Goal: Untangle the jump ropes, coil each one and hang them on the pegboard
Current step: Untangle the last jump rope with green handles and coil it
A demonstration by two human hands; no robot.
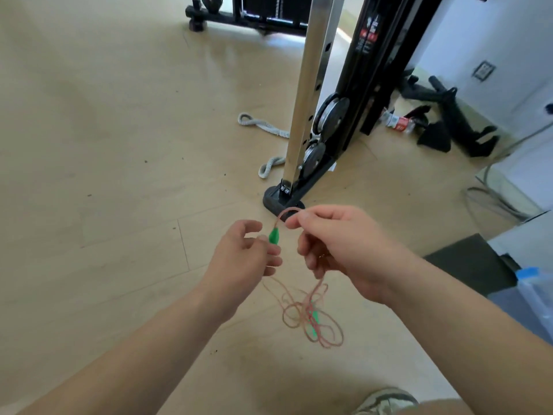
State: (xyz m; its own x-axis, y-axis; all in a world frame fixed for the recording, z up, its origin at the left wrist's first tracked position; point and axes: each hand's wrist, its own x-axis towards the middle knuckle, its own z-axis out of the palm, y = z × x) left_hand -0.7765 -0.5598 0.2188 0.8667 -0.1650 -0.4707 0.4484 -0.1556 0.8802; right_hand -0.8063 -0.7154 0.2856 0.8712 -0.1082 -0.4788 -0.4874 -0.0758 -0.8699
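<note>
Fingers [302, 219] of our right hand [338, 247] pinched the thin red jump rope [305, 310] at the top of a short arc; the others curled loosely. Our left hand [242, 253] curled its fingers round a green handle [273, 235], just beside that pinch. Below the right fingers, rope hung in tangled loops, with a second green handle [314, 323] caught inside, over the wooden floor [119, 175].

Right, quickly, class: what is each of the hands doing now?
Left hand: pinching the green plastic handle of the thin red jump rope.
Right hand: pinching the same rope just above the handle.
</note>
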